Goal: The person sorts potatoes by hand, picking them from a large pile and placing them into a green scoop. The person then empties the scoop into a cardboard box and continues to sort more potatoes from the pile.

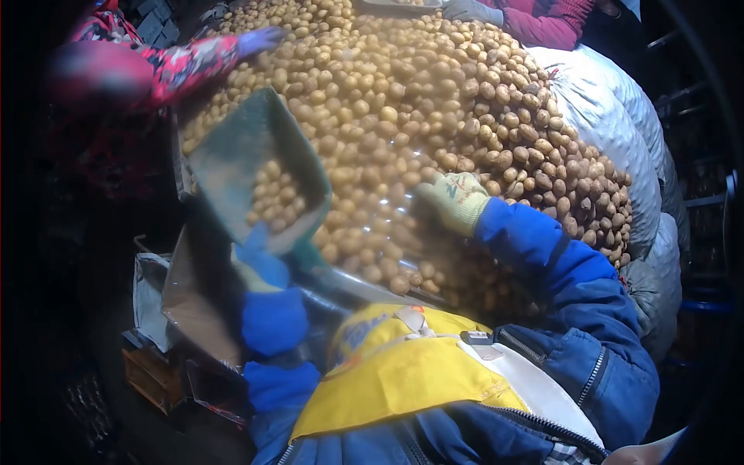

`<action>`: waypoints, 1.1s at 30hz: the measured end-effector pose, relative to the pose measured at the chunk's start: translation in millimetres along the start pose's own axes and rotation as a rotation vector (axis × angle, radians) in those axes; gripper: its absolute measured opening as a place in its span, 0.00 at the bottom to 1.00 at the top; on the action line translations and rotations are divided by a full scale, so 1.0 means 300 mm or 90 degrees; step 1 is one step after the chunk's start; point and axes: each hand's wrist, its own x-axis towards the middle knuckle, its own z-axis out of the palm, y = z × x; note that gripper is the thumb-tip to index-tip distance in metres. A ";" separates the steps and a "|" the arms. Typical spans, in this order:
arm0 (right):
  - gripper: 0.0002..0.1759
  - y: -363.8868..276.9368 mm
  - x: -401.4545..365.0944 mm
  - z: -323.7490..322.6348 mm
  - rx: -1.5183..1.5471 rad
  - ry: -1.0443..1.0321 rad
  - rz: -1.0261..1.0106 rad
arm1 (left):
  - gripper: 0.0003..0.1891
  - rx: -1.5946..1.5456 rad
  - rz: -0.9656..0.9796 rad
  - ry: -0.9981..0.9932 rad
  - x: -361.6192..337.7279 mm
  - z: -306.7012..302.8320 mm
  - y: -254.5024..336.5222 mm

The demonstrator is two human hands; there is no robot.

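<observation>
A large heap of round, brownish-yellow potatoes (372,101) spreads before me. On the left, a green scoop (232,139) is tilted over the heap's edge and bears several potatoes. My left hand (262,260), in a blue and pale glove, is closed at the scoop's near edge, by its handle. My right hand (453,200), in a pale yellow glove, rests on the potatoes right of centre; its fingertips are blurred, and whether it grips a potato cannot be made out.
White sacks (612,108) stand along the right side. Open cardboard boxes (198,302) are at the lower left. A co-worker's purple-gloved hand (260,41) reaches in at upper left; another's grey glove (473,12) is at the top.
</observation>
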 end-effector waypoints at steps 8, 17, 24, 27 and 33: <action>0.10 -0.046 0.081 -0.118 0.173 0.151 0.072 | 0.23 0.011 0.004 0.054 -0.006 0.034 0.006; 0.21 -0.231 0.250 -0.284 0.616 0.271 -0.196 | 0.24 -0.105 0.011 -0.021 -0.020 0.037 0.005; 0.26 -0.229 0.196 -0.282 0.929 0.014 0.032 | 0.24 -0.052 -0.032 0.003 -0.011 0.021 0.015; 0.26 -0.255 0.234 -0.250 0.958 0.053 0.011 | 0.24 -0.037 -0.032 0.024 -0.009 0.034 0.016; 0.26 -0.300 0.260 -0.203 0.657 0.260 -0.123 | 0.19 -0.078 -0.030 0.047 -0.022 0.026 0.022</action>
